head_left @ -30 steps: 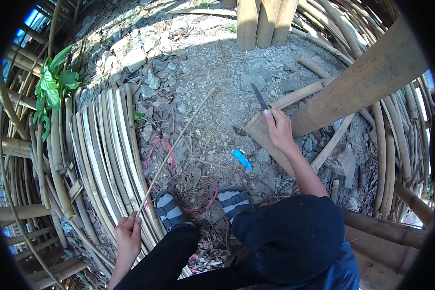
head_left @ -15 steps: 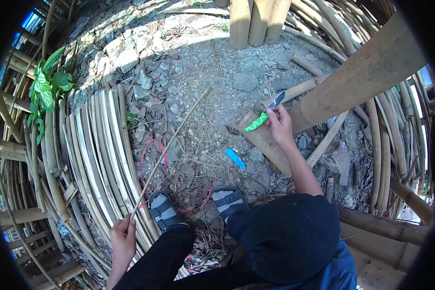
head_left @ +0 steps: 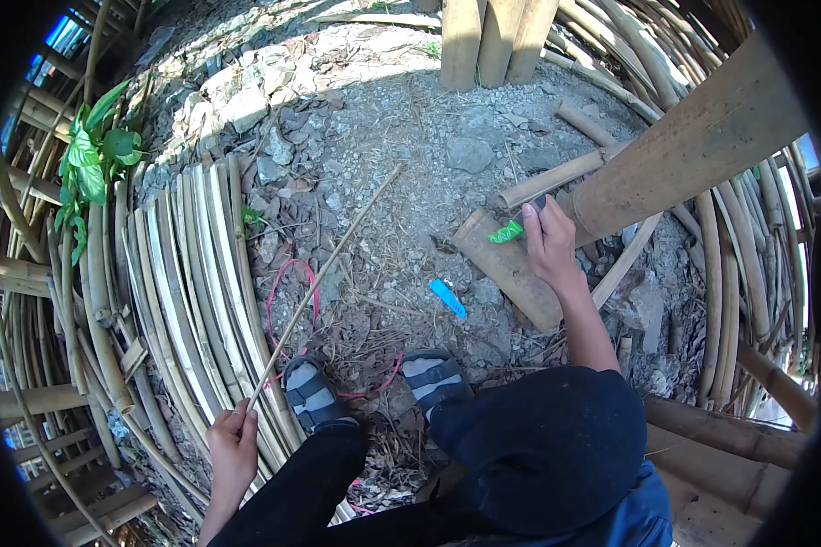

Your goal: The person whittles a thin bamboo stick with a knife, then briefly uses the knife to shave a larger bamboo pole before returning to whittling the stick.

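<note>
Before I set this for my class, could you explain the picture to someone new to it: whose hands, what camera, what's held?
There is no machine here: one person works bare-handed, filmed by a camera on their own head, looking forward and down. The left hand holds one end of a thin stick. The right hand grips a green-handled knife, partly hidden by fingers. On the stony ground lie split strips and a blue object.

Stony, shaded ground (head_left: 379, 137), sunlit at its far edge, lies between bamboo poles (head_left: 97, 283).
</note>
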The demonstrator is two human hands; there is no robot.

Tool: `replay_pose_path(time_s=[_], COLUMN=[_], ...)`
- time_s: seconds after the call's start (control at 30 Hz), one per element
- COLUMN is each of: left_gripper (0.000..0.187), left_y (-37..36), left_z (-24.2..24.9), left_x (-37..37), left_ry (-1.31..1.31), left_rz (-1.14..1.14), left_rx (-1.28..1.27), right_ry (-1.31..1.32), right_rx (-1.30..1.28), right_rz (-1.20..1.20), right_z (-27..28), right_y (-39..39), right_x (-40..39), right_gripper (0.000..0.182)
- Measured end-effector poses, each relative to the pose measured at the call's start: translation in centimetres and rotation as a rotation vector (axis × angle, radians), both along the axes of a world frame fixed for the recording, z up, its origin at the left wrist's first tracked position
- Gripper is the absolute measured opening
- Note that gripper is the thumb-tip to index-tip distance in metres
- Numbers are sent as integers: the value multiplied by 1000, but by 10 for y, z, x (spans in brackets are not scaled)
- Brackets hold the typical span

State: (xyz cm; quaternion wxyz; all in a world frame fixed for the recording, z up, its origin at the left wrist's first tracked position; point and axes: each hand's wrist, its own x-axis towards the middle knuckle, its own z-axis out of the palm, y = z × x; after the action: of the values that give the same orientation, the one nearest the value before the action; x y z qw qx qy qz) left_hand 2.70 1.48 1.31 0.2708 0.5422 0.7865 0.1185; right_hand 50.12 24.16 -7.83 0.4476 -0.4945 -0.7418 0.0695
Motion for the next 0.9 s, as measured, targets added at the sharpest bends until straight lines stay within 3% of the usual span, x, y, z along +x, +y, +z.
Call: replay_pose_path(time_s=[0.17,0.37,0.43,0.6,0.7,0.8,0.83,0.9], left_gripper=[30,29,28,28,28,28,29,30], left_y=[2,-1,-1,-4,1,1,2,1], left_z=[4,-4,-6,-8,-6,-5,-6,-3], left_x=[1,-3,-4,-5,-1,-4,-5,-1], left_ry=[6,4,0,20,-4,15,10,-3], left_rz=[11,-15,-13,-20,28,-14,-21,5], left_rx=[-18,3,18,18,-15,15,36,-9], right_ry=[-47,-19,-126,-164,-74,-214,-256,-267], right_rx=[40,410,516,541,550,378,264,295], right_rz=[20,-21,-44,-24,-146,-106,-53,-85], right_z=[18,64,68,52,51,-36,-38,-25], right_y=[7,3,0,4,-9,-7,2,11], right_x=[0,-7,-4,3,2,15,14,24], right_gripper=[18,24,22,21,23,28,30,32])
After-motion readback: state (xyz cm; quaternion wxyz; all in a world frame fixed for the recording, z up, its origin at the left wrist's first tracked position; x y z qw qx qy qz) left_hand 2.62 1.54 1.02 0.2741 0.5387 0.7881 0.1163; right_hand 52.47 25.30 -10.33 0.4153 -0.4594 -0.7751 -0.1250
